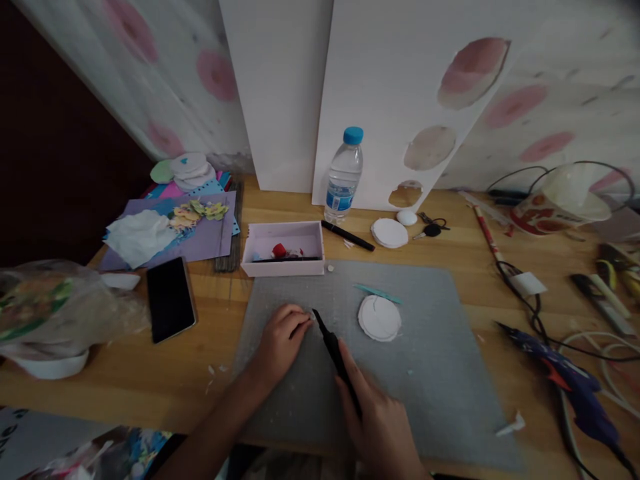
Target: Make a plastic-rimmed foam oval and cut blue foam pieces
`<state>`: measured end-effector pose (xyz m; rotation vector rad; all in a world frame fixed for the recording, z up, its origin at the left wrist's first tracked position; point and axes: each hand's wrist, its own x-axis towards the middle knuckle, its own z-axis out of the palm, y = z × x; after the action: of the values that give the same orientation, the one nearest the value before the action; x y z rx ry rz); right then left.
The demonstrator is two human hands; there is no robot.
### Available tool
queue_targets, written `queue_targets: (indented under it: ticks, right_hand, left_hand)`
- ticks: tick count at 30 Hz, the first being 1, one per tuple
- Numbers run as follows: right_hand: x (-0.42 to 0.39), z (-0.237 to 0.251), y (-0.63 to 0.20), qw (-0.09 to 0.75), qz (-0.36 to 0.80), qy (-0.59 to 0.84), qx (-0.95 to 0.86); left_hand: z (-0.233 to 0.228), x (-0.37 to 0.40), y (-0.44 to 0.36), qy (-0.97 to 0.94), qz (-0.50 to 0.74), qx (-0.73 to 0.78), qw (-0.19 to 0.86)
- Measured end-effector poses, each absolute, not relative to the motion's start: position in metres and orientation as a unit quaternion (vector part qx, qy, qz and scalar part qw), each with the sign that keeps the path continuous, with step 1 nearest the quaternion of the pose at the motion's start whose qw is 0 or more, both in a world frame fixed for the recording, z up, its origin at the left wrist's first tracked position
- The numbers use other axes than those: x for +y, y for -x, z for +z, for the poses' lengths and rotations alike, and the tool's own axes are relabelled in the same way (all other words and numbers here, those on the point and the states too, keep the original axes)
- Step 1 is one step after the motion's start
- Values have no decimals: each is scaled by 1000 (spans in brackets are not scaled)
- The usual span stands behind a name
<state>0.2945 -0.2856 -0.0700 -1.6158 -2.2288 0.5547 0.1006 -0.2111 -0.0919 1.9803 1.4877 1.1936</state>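
Slim black craft knife (334,350) gripped in closed fingers of right hand (383,420), tip on grey cutting mat (440,387); left hand (280,343) fingertips pinched at blade tip, held piece too small to tell; round white foam disc (379,318) just beside on mat

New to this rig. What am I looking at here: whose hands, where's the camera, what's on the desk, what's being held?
There is no machine: a person works bare-handed, filmed by one head-worn camera looking forward and down. The right hand grips a black craft knife, its tip beside the left hand, whose fingertips pinch something too small to identify. Both are over a grey cutting mat on a wooden table. On the mat lies a white foam disc. Around it: a pink tray, a water bottle, a black phone and a blue glue gun.
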Motion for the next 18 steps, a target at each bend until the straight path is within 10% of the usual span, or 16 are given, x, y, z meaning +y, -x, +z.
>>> queue_targets:
  ticks: [18]
  right_hand:
    - [-280,-63,-289,108,220,574,-781]
  left_hand:
    - [-92,-210,-101,-712,420,529,192]
